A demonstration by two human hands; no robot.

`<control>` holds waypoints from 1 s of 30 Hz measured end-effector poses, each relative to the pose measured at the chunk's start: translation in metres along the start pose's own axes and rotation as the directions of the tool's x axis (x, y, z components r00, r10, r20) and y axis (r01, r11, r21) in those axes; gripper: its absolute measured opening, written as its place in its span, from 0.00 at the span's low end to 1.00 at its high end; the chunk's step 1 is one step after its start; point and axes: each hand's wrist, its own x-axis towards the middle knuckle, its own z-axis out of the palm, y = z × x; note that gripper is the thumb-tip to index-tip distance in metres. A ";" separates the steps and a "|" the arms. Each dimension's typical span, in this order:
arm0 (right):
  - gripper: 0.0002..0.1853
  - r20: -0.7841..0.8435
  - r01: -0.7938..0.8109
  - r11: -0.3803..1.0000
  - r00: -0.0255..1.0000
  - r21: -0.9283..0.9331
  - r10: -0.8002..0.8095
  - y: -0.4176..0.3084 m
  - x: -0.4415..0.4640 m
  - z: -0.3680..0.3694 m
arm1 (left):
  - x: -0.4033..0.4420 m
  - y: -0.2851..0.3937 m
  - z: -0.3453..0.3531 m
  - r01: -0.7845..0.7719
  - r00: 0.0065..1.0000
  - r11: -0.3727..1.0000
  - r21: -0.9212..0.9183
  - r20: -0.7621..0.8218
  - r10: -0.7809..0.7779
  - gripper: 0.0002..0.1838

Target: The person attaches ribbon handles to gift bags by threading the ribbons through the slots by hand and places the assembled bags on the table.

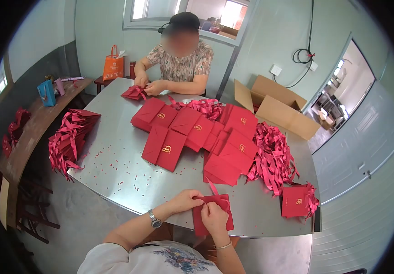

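A small red paper gift bag (198, 224) lies flat at the table's near edge, in front of my body. My left hand (184, 202), with a watch on the wrist, is closed in a pinch at the bag's upper left edge. Just beside it, my right hand (215, 219) is closed over the bag's middle, its fingers pinched on a red ribbon. Part of that ribbon (212, 187) sticks up beyond the bag. The exact fingertip grip is partly hidden. Past my hands lie stacks of flat red bags (166, 147) with gold logos.
A heap of red ribbons (272, 160) and a finished-looking bag stack (296, 202) lie to the right. Ribboned bags (71, 139) hang over the left edge of the metal table (114, 155). Opposite, a co-worker (183, 64) handles another red bag. An open cardboard box (279, 109) stands behind.
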 end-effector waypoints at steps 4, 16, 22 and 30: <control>0.09 0.038 -0.049 0.999 0.998 0.008 0.049 0.000 -0.001 0.000 | -0.001 0.001 0.000 0.013 1.000 1.000 0.004 0.009 -0.013 0.09; 0.09 0.036 -0.049 0.999 0.998 0.015 0.048 0.001 -0.002 0.000 | -0.002 -0.001 0.003 -0.006 0.999 0.999 -0.049 -0.032 0.004 0.11; 0.11 0.019 -0.016 1.000 1.000 0.005 0.016 0.001 -0.001 0.000 | 0.000 -0.005 0.003 -0.018 0.999 0.998 -0.053 -0.035 0.016 0.10; 0.09 0.044 -0.051 0.999 0.998 0.002 0.051 0.000 -0.001 -0.001 | -0.001 -0.003 0.002 -0.024 0.999 0.999 -0.040 -0.029 0.023 0.09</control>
